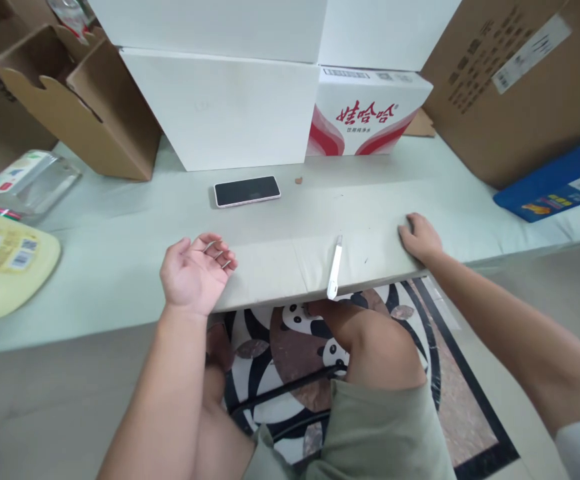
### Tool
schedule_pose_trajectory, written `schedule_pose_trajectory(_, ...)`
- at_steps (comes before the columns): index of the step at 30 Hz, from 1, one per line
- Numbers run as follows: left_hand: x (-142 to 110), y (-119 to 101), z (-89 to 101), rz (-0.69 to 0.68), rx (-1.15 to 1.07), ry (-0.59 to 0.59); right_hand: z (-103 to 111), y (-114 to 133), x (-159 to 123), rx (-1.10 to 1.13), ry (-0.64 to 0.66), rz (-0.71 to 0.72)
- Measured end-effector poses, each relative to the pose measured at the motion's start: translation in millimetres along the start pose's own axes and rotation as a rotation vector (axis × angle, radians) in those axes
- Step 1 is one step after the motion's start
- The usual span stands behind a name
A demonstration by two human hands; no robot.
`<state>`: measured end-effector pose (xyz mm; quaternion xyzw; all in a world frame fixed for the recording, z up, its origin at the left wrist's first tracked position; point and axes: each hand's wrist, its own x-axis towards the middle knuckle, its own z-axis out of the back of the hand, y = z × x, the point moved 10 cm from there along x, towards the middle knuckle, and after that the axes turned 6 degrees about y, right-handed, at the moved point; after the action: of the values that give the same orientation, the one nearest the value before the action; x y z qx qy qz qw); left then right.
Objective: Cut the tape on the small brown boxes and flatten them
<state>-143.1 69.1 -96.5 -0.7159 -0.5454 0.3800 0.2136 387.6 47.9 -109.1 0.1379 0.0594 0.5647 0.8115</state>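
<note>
My left hand (195, 272) rests palm up near the front edge of the table, fingers loosely bent and apart, with nothing in it. Further right, my right hand (421, 239) lies on the tabletop close to the same edge, thumb apart from the fingers and no object visible in it. Between the two hands is a white utility knife (335, 268), its handle end reaching the edge and its tip pointing away from me. A phone (247, 192) with a dark screen lies beyond my left hand. Beside the phone is a small brown scrap (299, 180).
White cartons (230, 110) and a red-and-white box (365, 117) stand at the back. On the left are an open cardboard box (115, 113), a clear plastic package (35, 180) and a yellow container (10, 267). A large cardboard box (520, 113) and a blue box (560, 180) are right.
</note>
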Motion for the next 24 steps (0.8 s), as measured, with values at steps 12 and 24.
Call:
schedule_pose_trajectory(12,-13,-15,6.3,-0.036,-0.108,0.051,13,27,-29,-0.231,-0.002,-0.153)
schedule_pose_trajectory(24,-33,-44,25.4,-0.12,-0.23,0.087,-29,180,-105,-0.266,0.432,0.141)
